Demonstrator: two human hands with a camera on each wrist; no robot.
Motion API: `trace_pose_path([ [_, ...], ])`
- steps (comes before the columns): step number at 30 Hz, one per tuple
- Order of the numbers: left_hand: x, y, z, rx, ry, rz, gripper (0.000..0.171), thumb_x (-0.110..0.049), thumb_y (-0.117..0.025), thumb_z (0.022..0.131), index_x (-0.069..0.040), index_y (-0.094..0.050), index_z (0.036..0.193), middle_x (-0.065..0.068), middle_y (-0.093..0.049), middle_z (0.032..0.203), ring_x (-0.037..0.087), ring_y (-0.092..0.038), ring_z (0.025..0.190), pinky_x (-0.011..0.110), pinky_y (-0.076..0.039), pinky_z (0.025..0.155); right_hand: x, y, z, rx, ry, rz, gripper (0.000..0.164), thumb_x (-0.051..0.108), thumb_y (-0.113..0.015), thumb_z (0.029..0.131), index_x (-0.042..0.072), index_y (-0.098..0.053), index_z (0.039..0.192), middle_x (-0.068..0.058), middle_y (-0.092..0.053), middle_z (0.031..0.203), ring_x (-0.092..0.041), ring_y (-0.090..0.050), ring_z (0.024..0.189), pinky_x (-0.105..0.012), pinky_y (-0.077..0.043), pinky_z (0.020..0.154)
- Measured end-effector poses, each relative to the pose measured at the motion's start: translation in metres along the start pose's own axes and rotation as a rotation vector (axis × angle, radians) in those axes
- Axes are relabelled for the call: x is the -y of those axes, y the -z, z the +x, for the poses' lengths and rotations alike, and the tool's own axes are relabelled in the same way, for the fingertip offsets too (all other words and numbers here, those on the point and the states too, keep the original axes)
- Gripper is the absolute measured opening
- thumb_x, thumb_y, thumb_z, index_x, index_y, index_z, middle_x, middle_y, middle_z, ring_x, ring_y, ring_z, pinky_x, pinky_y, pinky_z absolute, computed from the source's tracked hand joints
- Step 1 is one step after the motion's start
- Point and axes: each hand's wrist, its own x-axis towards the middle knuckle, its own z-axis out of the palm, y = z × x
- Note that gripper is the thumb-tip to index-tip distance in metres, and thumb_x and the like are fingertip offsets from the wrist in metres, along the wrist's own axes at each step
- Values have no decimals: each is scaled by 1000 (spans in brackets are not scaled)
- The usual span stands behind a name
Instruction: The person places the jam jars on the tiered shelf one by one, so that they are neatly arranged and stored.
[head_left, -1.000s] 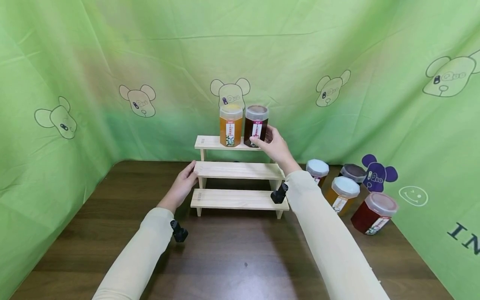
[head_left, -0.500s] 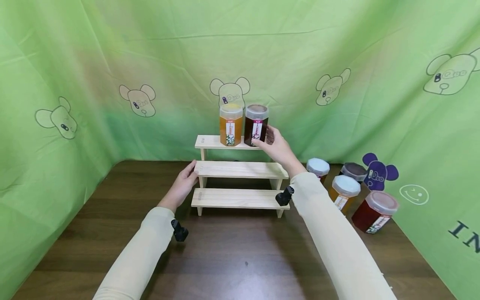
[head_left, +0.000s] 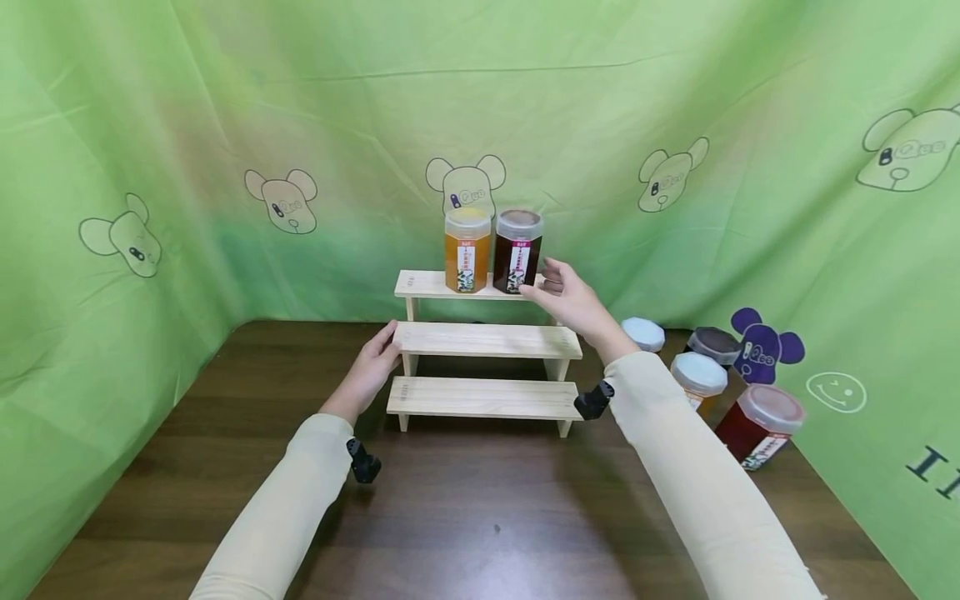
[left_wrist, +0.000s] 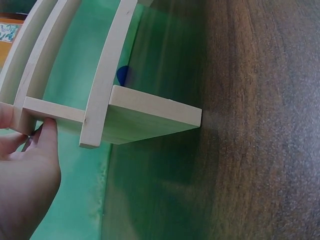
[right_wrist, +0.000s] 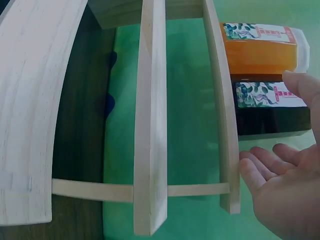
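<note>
A three-tier wooden display stand [head_left: 486, 337] stands on the table. On its top tier, an orange-yellow jar [head_left: 467, 252] and a dark jar [head_left: 517, 254] sit upright side by side, labels facing forward. My left hand [head_left: 367, 367] holds the left end of the middle tier; in the left wrist view its thumb and fingers pinch the wooden edge [left_wrist: 25, 112]. Just right of the dark jar is my right hand [head_left: 573, 307], fingers loosely bent and holding nothing. The right wrist view shows a gap between its fingers and the dark jar [right_wrist: 272, 120].
Several more jars stand on the table to the right, partly behind the right sleeve: a white-lidded jar [head_left: 642, 333], another white-lidded jar [head_left: 699, 375], a dark-lidded jar [head_left: 712, 344] and a red jar [head_left: 759, 427]. A green printed cloth [head_left: 337, 108] hangs behind and around the table [head_left: 450, 517].
My right hand has let go of the dark jar and drawn back slightly to the right. Both jars stay on the top tier, and the left hand keeps its hold on the stand.
</note>
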Motion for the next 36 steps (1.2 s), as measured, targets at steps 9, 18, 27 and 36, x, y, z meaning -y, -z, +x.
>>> trace_pose_path([
  [9, 0, 0, -1, 12, -4, 6, 55, -11, -33, 111, -3, -11, 161, 15, -10, 166, 26, -21, 149, 40, -27, 119, -4, 12, -16, 44, 8, -40, 88, 43, -63, 99, 7, -12, 161, -19, -31, 159, -36, -33, 144, -52, -30, 117],
  [18, 2, 1, 0, 14, -8, 10, 55, -11, -33, 111, -2, -11, 160, 15, -10, 166, 27, -21, 149, 41, -27, 119, -10, 30, -38, 43, 18, -87, 91, 49, -63, 97, 6, -14, 161, -22, -33, 157, -39, -36, 142, -55, -30, 117],
  [27, 0, 0, 1, 8, -9, 23, 55, -11, -33, 111, -3, -12, 161, 15, -12, 165, 27, -23, 148, 40, -28, 119, -25, 55, -64, 59, 8, -166, 90, 52, -60, 98, 7, -14, 161, -25, -35, 154, -43, -36, 140, -60, -31, 114],
  [36, 1, 0, 1, 7, 1, 20, 55, -11, -33, 111, -4, -11, 161, 14, -10, 166, 26, -21, 149, 40, -27, 119, -38, 75, -89, 66, -7, -187, 85, 46, -58, 101, 6, -14, 161, -29, -36, 153, -48, -36, 137, -63, -31, 112],
])
